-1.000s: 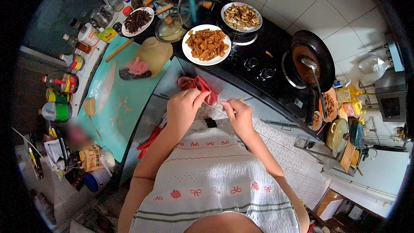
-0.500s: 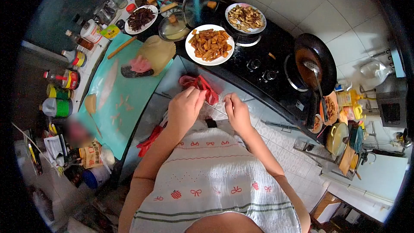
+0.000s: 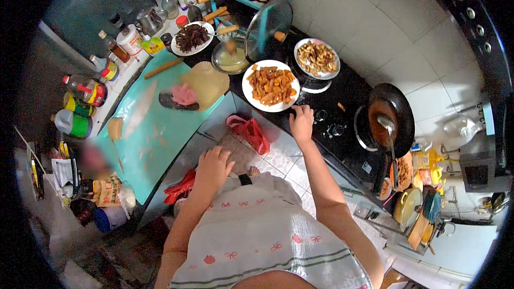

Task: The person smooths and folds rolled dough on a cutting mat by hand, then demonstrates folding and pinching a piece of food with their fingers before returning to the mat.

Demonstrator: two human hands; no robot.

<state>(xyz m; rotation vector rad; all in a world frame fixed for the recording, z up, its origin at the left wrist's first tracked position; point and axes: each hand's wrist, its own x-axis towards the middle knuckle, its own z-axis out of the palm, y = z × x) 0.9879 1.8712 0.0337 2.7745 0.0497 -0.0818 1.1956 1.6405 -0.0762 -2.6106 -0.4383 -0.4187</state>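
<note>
My left hand is in front of the apron, its fingers stretched out and holding nothing. At the counter's front edge, my right hand has its fingers apart, just below a white plate of browned, chunky fried pieces. It holds nothing that I can see. Right beside its fingers are the stove knobs. Whether the fingertips touch the counter, I cannot tell.
A wok with a ladle rests on the right burner. Behind are a plate of browned slices and a dark dish. Left, a green mat bears a round board and a pink piece. Bottles line the sill.
My hands, raised with curled fingers before, have moved apart and opened. The left has dropped toward the apron; the right has reached forward to the counter edge. The view has shifted.
</note>
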